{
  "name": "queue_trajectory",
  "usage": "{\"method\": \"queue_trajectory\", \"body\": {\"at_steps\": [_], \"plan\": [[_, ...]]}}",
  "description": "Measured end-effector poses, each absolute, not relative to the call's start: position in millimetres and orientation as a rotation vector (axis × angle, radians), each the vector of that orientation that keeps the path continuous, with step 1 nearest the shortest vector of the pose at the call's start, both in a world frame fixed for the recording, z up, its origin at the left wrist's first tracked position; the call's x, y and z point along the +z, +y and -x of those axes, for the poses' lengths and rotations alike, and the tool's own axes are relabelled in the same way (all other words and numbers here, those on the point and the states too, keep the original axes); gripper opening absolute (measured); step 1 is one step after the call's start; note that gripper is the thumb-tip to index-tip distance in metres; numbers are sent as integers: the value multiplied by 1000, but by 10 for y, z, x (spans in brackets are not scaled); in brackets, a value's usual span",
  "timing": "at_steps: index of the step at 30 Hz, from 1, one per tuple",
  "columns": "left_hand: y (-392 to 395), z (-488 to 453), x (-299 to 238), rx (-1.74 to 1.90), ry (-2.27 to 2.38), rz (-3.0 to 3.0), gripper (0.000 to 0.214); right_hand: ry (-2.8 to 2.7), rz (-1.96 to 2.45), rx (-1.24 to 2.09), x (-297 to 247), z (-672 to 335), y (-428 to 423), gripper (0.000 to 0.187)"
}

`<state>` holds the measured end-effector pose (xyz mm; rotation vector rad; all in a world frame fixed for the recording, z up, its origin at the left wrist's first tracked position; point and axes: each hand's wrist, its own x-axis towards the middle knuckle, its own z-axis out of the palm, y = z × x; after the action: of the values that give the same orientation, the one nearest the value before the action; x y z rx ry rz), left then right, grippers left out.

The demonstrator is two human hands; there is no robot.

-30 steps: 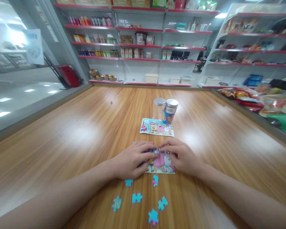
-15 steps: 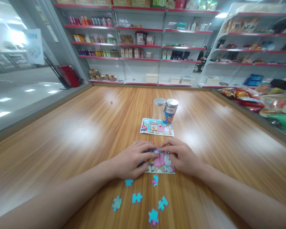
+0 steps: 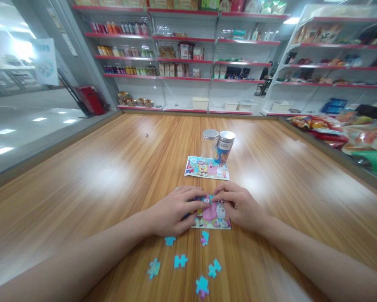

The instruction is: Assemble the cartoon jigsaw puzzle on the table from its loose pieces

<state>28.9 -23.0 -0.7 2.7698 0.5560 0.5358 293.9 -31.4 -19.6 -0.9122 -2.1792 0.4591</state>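
A partly assembled jigsaw puzzle (image 3: pixel 210 214) with a pink cartoon starfish lies flat under both hands. My left hand (image 3: pixel 180 207) rests over its left side, fingers stretched apart, hiding that part. On the upper right, my right hand (image 3: pixel 239 205) has bent fingers, their tips on a small blue puzzle piece (image 3: pixel 211 196) at the top edge. Closer to me lie several loose pieces, among them a blue one (image 3: pixel 180 261), a blue and pink one (image 3: pixel 202 286) and a greenish one (image 3: pixel 153 268).
Beyond the puzzle lies a printed picture card (image 3: pixel 207 168) of the cartoon characters. A clear jar (image 3: pixel 209 144) and a blue-labelled can (image 3: pixel 225 147) stand at its back edge. Bagged goods (image 3: pixel 333 132) border the wooden table (image 3: pixel 81 176) at right; stocked shelves (image 3: pixel 185 58) stand behind.
My right hand's fingertips have shifted very slightly right, showing more of the blue piece at the puzzle's top. My left hand and the loose pieces stay put.
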Motion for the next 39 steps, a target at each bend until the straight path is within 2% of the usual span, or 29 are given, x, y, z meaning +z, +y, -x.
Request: {"method": "queue_trajectory", "body": {"at_steps": [20, 39], "plan": [[-229, -289, -9, 575, 547, -2766, 44, -2179, 930, 437, -214, -2953, -313, 39], [-231, -289, -11, 553, 549, -2769, 44, -2182, 941, 445, -206, -2951, -310, 44]]}}
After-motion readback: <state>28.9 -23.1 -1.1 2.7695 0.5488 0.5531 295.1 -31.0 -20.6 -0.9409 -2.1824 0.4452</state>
